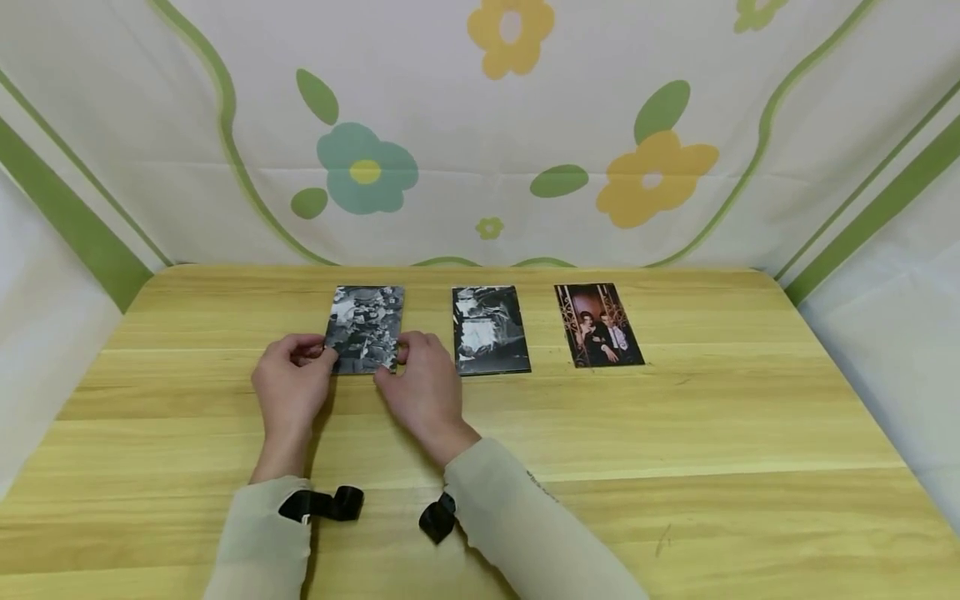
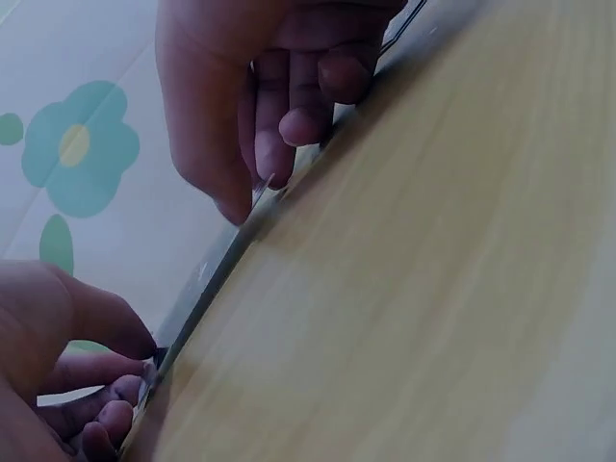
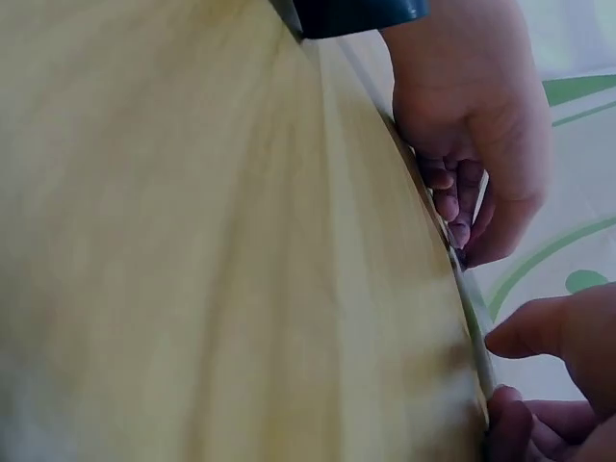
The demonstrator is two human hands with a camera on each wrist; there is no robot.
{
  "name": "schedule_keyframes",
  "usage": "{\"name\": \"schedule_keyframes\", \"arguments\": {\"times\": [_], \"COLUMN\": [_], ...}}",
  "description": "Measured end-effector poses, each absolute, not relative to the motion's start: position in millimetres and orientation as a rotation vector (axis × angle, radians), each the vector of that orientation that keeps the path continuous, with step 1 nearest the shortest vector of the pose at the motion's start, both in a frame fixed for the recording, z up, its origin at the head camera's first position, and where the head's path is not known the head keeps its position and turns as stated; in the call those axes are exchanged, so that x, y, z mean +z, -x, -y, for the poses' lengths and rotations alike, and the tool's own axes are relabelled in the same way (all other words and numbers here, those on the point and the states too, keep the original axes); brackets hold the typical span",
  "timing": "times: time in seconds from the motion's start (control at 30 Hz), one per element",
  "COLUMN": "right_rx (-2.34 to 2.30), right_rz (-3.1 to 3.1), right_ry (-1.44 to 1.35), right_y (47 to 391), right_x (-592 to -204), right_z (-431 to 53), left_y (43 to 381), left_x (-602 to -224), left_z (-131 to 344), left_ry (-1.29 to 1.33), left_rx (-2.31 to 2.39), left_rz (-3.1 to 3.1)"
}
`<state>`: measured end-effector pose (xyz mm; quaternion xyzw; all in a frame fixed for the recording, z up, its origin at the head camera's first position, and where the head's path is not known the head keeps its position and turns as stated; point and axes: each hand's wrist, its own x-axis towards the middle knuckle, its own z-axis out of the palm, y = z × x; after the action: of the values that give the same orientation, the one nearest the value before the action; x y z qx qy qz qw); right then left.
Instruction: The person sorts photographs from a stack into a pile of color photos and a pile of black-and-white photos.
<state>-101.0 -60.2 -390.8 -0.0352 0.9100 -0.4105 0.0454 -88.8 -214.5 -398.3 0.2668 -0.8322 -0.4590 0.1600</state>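
A black-and-white photo (image 1: 365, 325) of a crowd lies at the left of the row, near the table's back edge. My left hand (image 1: 292, 379) pinches its left side near the lower corner, thumb over the face. My right hand (image 1: 426, 387) holds the lower right side between thumb and fingers. In the left wrist view, my left hand (image 2: 48, 356) is at lower left and my right hand (image 2: 279, 87) above. The right wrist view shows my left hand (image 3: 472, 115) at the top and my right hand (image 3: 568, 375) at lower right; the photo appears only edge-on.
Another black-and-white photo (image 1: 491, 329) lies just right of my right hand. Farther right is a colour photo (image 1: 600, 327) of two people. Black straps (image 1: 322, 505) hang from both sleeves. A flowered cloth (image 1: 450, 125) rises behind the wooden table (image 1: 712, 450).
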Motion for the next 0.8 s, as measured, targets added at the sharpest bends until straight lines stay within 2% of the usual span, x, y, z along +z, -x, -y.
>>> {"name": "schedule_keyframes", "arguments": {"times": [0.27, 0.8], "right_rx": [-1.076, -1.047], "right_rz": [-2.796, -2.849], "right_ry": [0.162, 0.198], "right_y": [102.5, 105.1], "right_x": [-388.3, -391.8], "right_z": [59.6, 58.6], "left_y": [89.6, 91.1], "left_x": [-400.9, -403.7], "left_z": [214.3, 211.9], "left_ry": [-0.728, -0.691], "left_rx": [-1.247, -1.207], "left_rz": [2.4, 2.406]}}
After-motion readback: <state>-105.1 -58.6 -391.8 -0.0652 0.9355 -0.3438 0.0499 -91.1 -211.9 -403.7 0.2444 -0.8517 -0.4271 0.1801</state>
